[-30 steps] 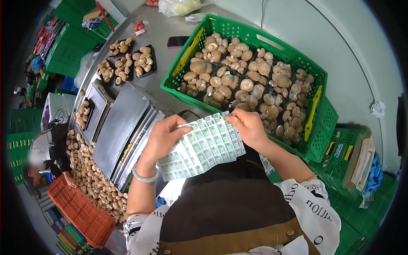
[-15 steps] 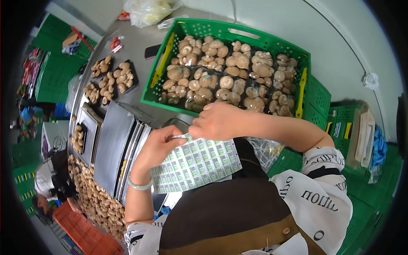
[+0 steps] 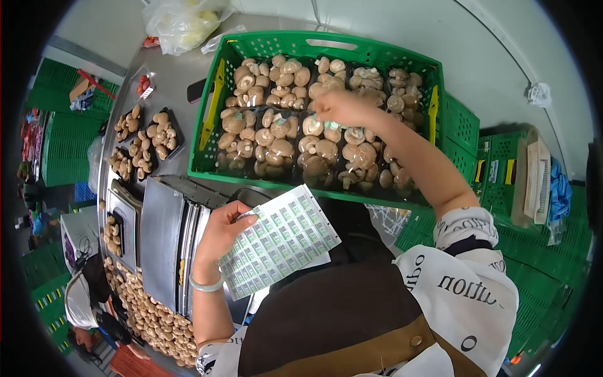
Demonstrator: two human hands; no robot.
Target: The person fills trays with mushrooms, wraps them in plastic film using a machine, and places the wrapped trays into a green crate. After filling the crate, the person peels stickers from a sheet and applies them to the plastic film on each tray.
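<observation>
My left hand pinches a sheet of small green-and-white printed labels by its upper left corner, in front of my apron. My right hand reaches over a green crate filled with film-wrapped mushroom trays, its fingers curled and a little blurred. Below those fingers, a small greenish label shows at a front-row mushroom tray. Whether my fingertips still grip that label is hidden. Other trays in the crate, such as the front left one, also carry small labels.
Unwrapped mushroom trays sit on the metal table, left of the crate. A metal machine stands beside my left arm, with loose mushrooms beyond. A dark phone lies by the crate. Another person is at lower left.
My right hand has left the label sheet and moved up over the crate's trays. The left hand keeps hold of the sheet, now tilted. A greenish label now shows under my right fingers.
</observation>
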